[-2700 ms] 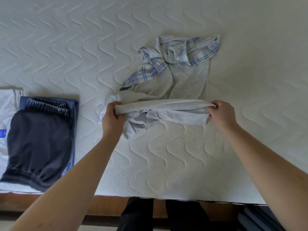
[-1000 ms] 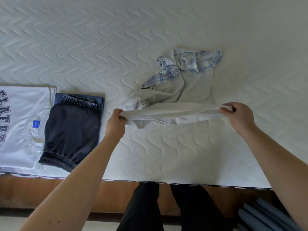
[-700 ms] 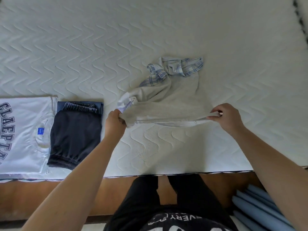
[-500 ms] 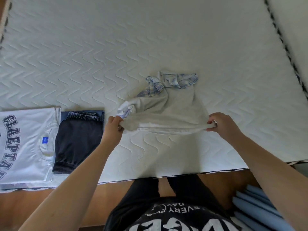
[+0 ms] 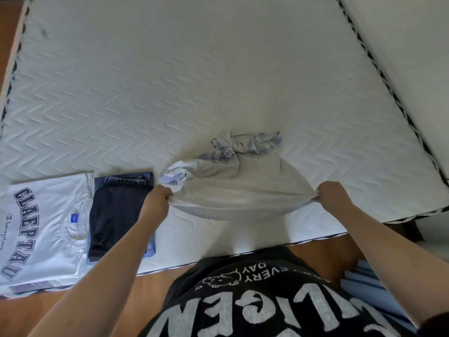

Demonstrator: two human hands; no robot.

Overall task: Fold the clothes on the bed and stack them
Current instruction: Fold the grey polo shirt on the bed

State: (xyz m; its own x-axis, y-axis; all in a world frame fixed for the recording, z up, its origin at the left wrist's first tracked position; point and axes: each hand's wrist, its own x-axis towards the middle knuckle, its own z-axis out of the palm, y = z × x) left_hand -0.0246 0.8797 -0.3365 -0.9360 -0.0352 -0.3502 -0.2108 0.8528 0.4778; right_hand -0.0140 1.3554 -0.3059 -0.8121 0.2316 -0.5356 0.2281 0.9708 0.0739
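Shirt (image 5: 243,188) mid-bed (image 5: 218,81) near front edge (stretched between both hands), shorts (image 5: 116,215) to its left, T-shirt (image 5: 43,227) leftmost, touching shorts

A bedroom in a home, seen from above the bed

A wide white mattress (image 5: 170,81) with a quilted wave pattern and a dark-striped border fills most of the view; it lies on a wooden bed frame (image 5: 323,249), brown along the near side; household laundry lies on it: a folded white T-shirt (image 5: 41,229) with dark letters, a folded dark garment (image 5: 114,215) on blue cloth just beside it, and a grey garment (image 5: 243,188) with a blue checked part; a person in a black printed shirt (image 5: 267,302) stands at the edge; a light wall (image 5: 413,57) runs along the right side.
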